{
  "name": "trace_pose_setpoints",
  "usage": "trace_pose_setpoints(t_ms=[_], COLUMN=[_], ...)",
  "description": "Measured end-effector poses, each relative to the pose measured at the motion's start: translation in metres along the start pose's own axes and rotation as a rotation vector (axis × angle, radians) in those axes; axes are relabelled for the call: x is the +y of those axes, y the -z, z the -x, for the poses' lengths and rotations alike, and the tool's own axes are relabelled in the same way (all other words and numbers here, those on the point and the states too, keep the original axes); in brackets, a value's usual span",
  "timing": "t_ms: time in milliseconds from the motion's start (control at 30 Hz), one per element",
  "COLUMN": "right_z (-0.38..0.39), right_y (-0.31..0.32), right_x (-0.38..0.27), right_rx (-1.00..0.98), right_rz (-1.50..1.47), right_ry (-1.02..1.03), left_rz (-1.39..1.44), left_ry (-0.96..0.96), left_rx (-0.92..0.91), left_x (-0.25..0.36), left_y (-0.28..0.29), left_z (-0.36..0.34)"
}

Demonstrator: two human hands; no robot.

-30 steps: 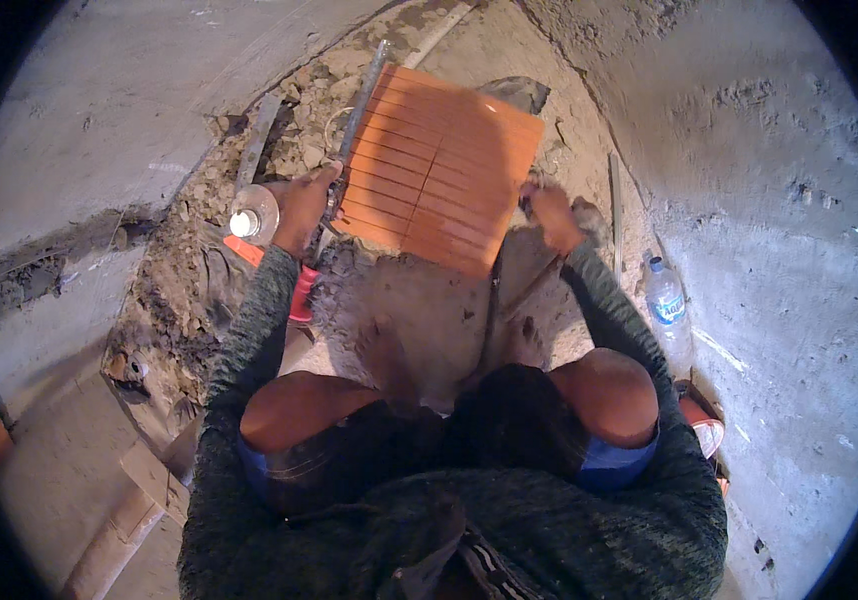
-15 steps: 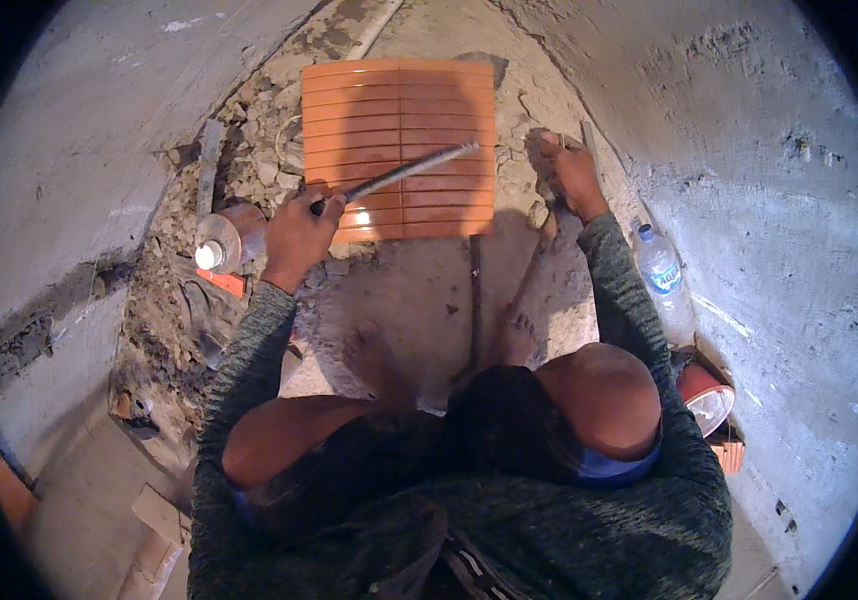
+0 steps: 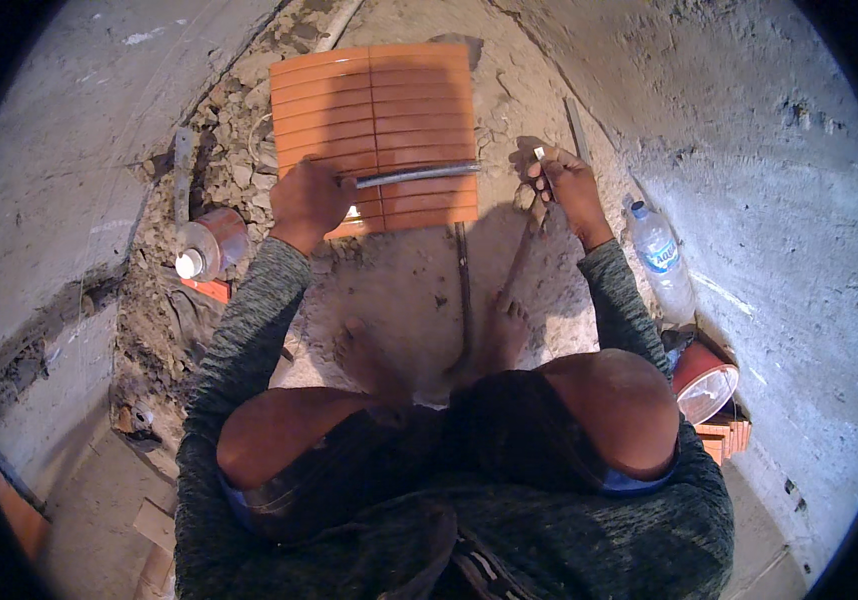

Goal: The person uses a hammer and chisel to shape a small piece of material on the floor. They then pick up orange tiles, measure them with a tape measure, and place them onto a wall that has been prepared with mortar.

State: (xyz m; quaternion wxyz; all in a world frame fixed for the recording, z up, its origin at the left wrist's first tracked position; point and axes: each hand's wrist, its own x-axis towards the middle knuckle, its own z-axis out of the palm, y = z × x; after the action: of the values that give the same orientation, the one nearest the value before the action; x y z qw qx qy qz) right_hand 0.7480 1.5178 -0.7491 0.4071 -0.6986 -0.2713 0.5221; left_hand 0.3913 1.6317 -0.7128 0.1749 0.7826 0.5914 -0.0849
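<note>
My left hand (image 3: pixel 315 205) is closed round one end of a dark grey metal bar (image 3: pixel 414 176). The bar points right across an orange grooved tile panel (image 3: pixel 324 95) lying on the rough ground. Shadow covers much of the panel's middle. To the right of the panel, my right hand (image 3: pixel 571 190) pinches a small white piece (image 3: pixel 539 153) between its fingers, too small to name. Below that hand, a thin wooden-looking stick (image 3: pixel 524 255) leans down toward my right foot. A dark rod (image 3: pixel 463 290) lies on the ground between my feet.
Grey plastered walls close in on both sides. On the left stands a clear container with a white cap (image 3: pixel 211 245), among rubble (image 3: pixel 234 165). Along the right wall are a water bottle (image 3: pixel 658 255), a red bucket (image 3: pixel 701 380) and stacked orange tiles (image 3: pixel 724 438).
The bar has swung from a slant to nearly level, and my left hand has turned over it. My right hand has lowered slightly, and the white piece now shows. The whole view has shifted a little.
</note>
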Motion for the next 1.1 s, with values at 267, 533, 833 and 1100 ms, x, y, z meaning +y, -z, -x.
trace_pose_setpoints(t_ms=[267,533,833,1100], right_z=[0.004,0.005,0.003,0.005], right_y=[-0.017,-0.030,-0.043,-0.067], right_x=[0.016,0.020,0.041,0.037], right_rx=[-0.021,0.003,-0.054,-0.128], right_rz=[-0.135,-0.081,-0.131,-0.358], right_ry=[-0.005,-0.043,0.029,-0.084], left_rz=[-0.038,-0.062,-0.136,-0.132], left_ry=[-0.030,0.007,-0.028,0.000], left_rx=[0.039,-0.037,0.019,-0.008], left_x=[-0.009,0.003,0.004,0.006], left_y=[-0.003,0.001,-0.002,0.004], left_z=[-0.001,-0.004,-0.010,-0.011])
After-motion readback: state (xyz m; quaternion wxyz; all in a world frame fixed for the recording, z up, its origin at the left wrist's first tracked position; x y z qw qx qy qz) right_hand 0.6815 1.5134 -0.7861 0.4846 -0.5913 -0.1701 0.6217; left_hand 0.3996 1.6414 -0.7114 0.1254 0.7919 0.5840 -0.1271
